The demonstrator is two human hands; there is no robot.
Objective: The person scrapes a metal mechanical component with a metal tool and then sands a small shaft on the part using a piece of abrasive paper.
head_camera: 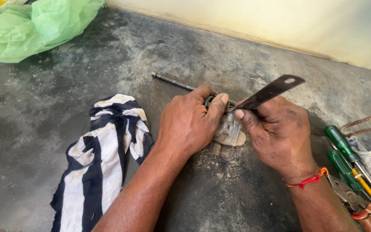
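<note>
Metal part (230, 131) pinned under my left hand (187, 122); right hand (275, 133) gripping flat blade (269, 92); scrapings below wrists; scraping apparently unfinished.

The blade (268, 92) pinched in my right hand (280, 135) is thin flat metal, dark and matt. The part (230, 132) under my left hand (187, 122) looks like dull, greyish metal, rough with grime, and the rod (172, 81) running from it is dark steel. The floor (31, 116) is rough grey concrete (dusty, with pale filings near my wrists). The striped rag (99, 159) is soft cloth. The bag (31, 25) is thin, glossy green plastic. The screwdrivers (342, 150) have shiny translucent green plastic handles.
</note>
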